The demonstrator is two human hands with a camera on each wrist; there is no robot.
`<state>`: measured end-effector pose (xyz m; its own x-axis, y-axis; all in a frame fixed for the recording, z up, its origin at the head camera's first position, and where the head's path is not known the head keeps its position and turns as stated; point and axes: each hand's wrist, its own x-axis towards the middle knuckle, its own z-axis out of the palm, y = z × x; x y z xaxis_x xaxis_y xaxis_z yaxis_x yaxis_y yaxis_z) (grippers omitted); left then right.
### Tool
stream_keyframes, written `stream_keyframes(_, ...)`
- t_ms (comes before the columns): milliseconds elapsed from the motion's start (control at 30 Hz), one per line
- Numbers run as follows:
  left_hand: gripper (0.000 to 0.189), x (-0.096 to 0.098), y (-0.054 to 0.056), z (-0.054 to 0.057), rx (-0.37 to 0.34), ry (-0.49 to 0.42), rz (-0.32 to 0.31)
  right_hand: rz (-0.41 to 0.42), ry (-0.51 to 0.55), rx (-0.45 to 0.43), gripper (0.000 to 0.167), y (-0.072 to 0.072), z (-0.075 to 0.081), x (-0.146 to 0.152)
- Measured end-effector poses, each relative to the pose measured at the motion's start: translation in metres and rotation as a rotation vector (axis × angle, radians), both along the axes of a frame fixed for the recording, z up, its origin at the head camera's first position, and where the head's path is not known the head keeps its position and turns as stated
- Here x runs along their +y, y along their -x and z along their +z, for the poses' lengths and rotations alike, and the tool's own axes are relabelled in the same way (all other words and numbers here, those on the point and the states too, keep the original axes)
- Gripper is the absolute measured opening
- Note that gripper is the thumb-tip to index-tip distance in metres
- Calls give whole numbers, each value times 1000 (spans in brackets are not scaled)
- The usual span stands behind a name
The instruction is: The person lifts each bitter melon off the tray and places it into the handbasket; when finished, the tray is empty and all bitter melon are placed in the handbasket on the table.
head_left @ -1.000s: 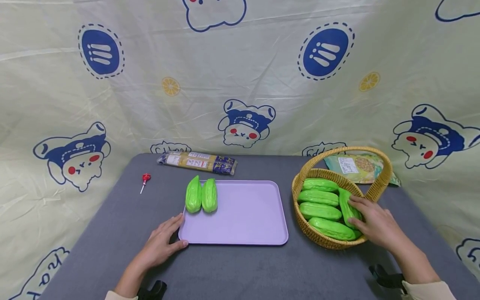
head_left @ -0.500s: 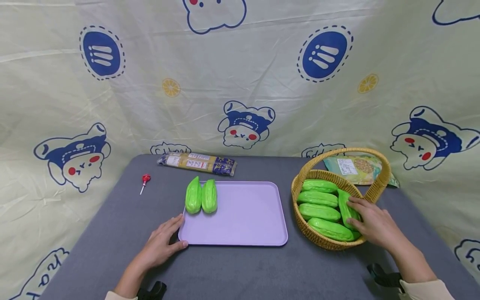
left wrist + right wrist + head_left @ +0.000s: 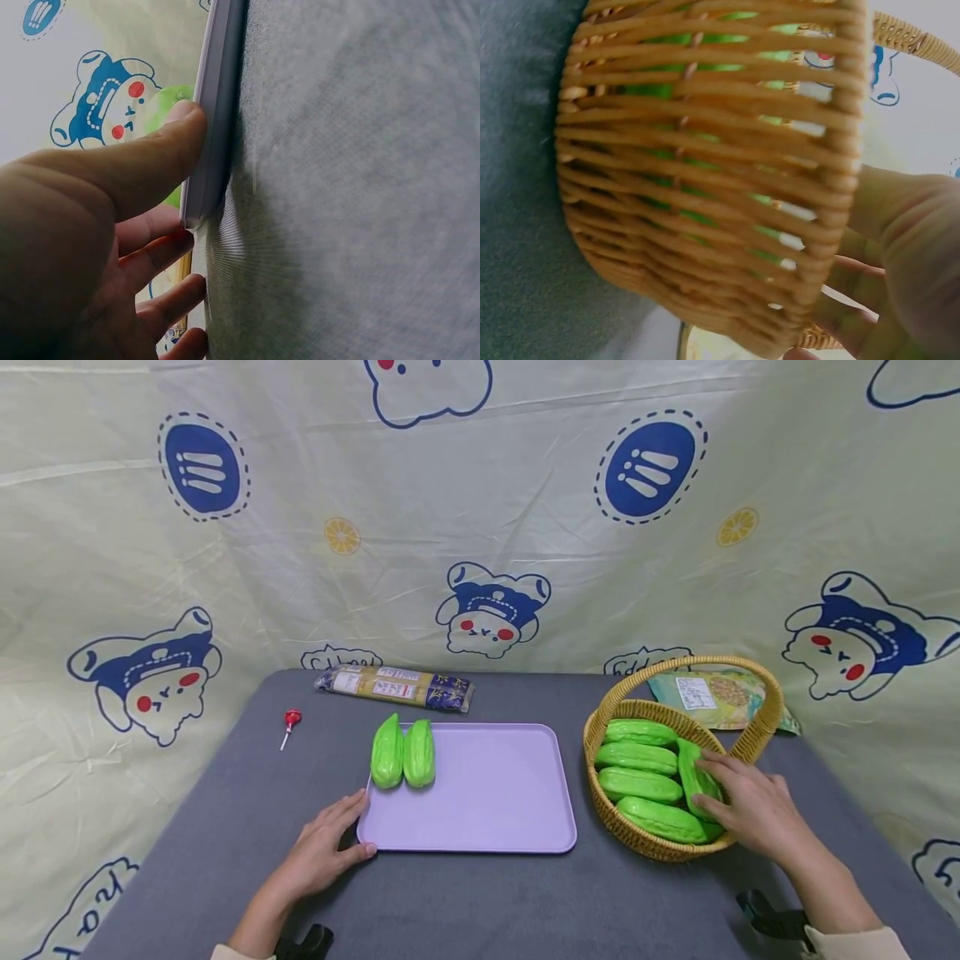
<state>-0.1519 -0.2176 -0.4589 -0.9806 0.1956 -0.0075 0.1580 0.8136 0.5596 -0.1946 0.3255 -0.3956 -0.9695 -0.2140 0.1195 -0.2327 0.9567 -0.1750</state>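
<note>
In the head view, the right hand (image 3: pixel 753 806) is at lower right with thumb and fingers on the rightmost gourd (image 3: pixel 692 781) inside the basket (image 3: pixel 637 842); whether the grip is closed on it cannot be told, and the right wrist view shows the hand partly behind the woven rim. Further gourds (image 3: pixel 637 785) lie stacked at the left inside the basket. The left hand (image 3: pixel 318 847), fingers extended and spread, touches the near left corner of the tray (image 3: pixel 487 793) at lower centre. A pair of gourds (image 3: pixel 387 752) stands side by side at the tray's upper left. Labelling: the pack (image 3: pixel 393 687) above the tray carries white label panels and a dark blue end; the bag (image 3: pixel 723 697) behind the basket handle carries a white label (image 3: pixel 695 692). Print on both is too small to read. A red lollipop (image 3: pixel 292 718) lies left of the pack. Surface: the table (image 3: pixel 465 902) is covered in plain dark grey fabric. Room: a pale, creased backdrop (image 3: pixel 480 468) fills the upper frame, printed with capped blue-and-white animals, blue ovals and orange slices; its cloud-shaped lettering, partly cut off at the table edge, cannot be read with certainty.
</note>
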Motion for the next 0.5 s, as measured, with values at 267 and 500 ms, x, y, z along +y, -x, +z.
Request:
stream_keyframes(267, 72, -1, 0, -1, -20, -1, 5, -15, 25, 92, 54, -8, 7, -10)
stream_keyframes(500, 71, -1, 1, -2, -8, 0, 3, 43, 91, 193, 53, -16, 15, -30)
